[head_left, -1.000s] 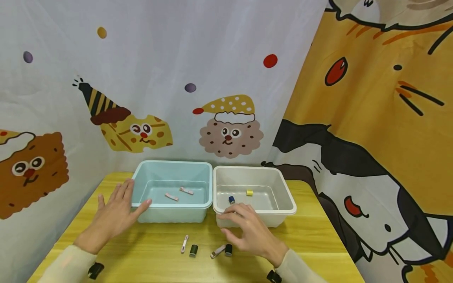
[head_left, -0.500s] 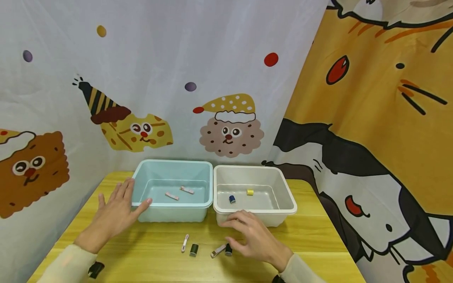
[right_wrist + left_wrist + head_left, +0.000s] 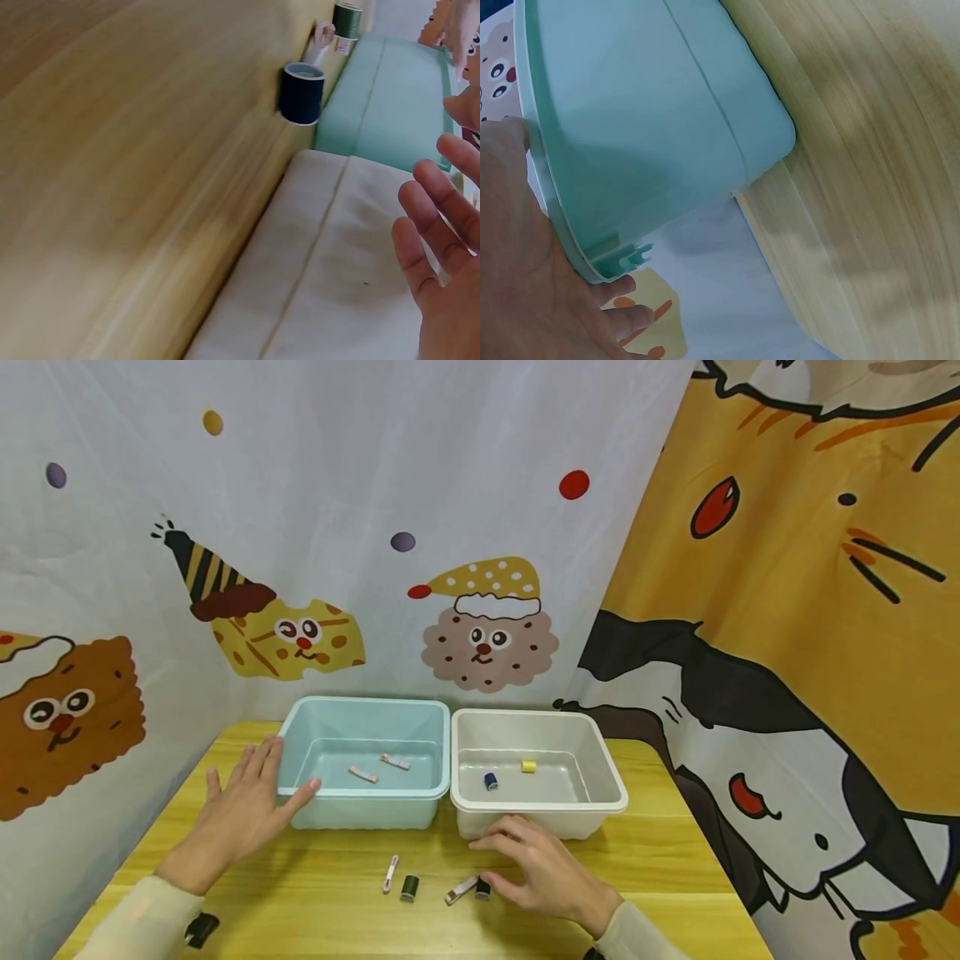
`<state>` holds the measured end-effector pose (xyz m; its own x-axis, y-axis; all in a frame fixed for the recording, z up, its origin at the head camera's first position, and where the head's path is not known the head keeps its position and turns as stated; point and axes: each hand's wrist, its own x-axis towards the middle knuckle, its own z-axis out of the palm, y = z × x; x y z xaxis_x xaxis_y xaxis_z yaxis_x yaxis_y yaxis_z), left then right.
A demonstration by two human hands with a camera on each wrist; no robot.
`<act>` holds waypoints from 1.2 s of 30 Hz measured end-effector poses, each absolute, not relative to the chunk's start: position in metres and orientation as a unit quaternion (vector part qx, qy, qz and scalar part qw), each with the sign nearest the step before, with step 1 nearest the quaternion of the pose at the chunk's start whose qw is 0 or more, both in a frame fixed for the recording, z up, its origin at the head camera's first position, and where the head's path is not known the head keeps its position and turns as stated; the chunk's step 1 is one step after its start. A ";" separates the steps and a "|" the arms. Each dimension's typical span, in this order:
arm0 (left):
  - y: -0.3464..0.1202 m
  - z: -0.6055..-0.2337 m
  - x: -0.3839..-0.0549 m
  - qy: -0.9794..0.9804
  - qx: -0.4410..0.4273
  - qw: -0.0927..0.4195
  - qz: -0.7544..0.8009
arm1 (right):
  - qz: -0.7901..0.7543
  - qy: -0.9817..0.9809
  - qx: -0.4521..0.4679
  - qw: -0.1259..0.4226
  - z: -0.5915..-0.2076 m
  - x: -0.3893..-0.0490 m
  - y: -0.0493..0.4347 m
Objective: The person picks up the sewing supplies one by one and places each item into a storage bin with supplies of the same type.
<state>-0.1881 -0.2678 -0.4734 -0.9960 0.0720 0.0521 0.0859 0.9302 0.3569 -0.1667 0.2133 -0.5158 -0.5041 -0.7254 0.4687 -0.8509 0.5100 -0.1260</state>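
Observation:
My left hand (image 3: 236, 814) rests against the left front corner of a light blue bin (image 3: 367, 810), its fingers along the side and its thumb over the front rim. My right hand (image 3: 536, 872), fingers apart and loosely bent, hovers before a white bin (image 3: 540, 822) and holds nothing. Under its thumb stands a dark navy thread spool (image 3: 301, 94), partly covered in the head view. Beside that spool lies a slim pale-pink and metallic piece (image 3: 461, 890), perhaps a nail clipper. Farther left are a green thread spool (image 3: 409, 887) and another slim pink piece (image 3: 391, 873).
Two slim pink pieces (image 3: 363, 774) lie inside the blue bin. The white bin holds a blue spool (image 3: 491, 782) and a yellow spool (image 3: 528, 767). Both bins stand side by side on the wooden table (image 3: 300, 914), against a printed curtain (image 3: 315, 468).
My right hand has drawn back from the white bin's front rim and lowered towards the dark spool. My left hand has stayed on the blue bin.

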 end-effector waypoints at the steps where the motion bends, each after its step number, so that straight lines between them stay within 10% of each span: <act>1: -0.268 -0.473 -0.188 -0.982 -0.040 0.020 -0.183 | 0.171 -0.853 0.461 0.175 -0.517 -0.167 0.214; 36: -0.267 -0.473 -0.189 -0.983 -0.039 0.017 -0.179 | 0.127 -0.904 0.406 0.053 -0.558 -0.169 0.225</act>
<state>-0.1891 -0.2673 -0.4730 -0.9965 0.0701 0.0464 0.0820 0.9327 0.3511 -0.1685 0.2247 -0.5579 -0.6648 -0.7201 0.1989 -0.7470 0.6383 -0.1859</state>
